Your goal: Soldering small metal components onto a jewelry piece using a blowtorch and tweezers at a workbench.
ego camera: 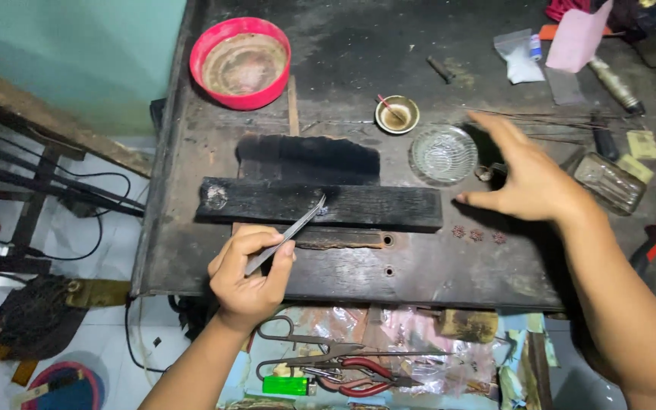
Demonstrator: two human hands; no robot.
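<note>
My left hand (pixel 248 272) grips metal tweezers (pixel 286 235) whose tips rest on a small piece on the charred black wooden block (pixel 373 206). My right hand (pixel 525 178) hovers open, fingers spread, over the bench just right of the block's end and beside a clear glass dish (pixel 443 154). It holds nothing. Three small reddish ornaments (pixel 477 234) lie on the bench below that hand.
A red bowl (pixel 241 62) sits at the back left, and a small brass cup (pixel 396 114) stands behind the block. A glass jar (pixel 610 183) and tools lie at the right. Scissors and red-handled pliers (pixel 358 373) and a green lighter (pixel 285 385) lie in the open drawer below.
</note>
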